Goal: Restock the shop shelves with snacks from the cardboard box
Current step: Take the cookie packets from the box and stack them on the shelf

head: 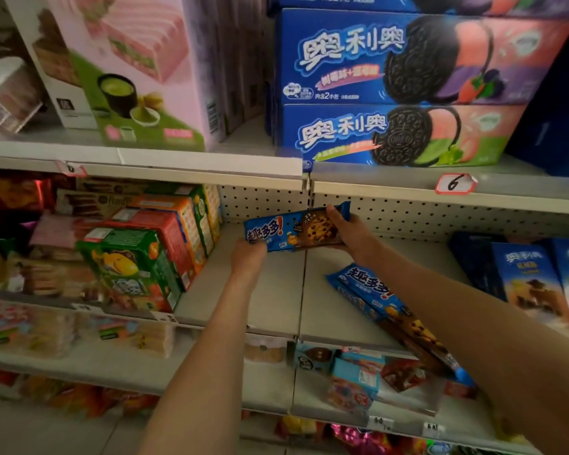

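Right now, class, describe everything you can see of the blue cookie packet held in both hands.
The blue cookie packet is a long, glossy plastic wrapper with white lettering at its left and a chocolate-chip cookie pictured at its right. It is held nearly level, front outward, over the grey shelf near the pegboard back. The left hand grips its left end, the right hand its right end.

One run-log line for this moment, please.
step: shelving | left grip: holds blue cookie pack, left end | right grip: holds its right end | second blue pack: lying on shelf
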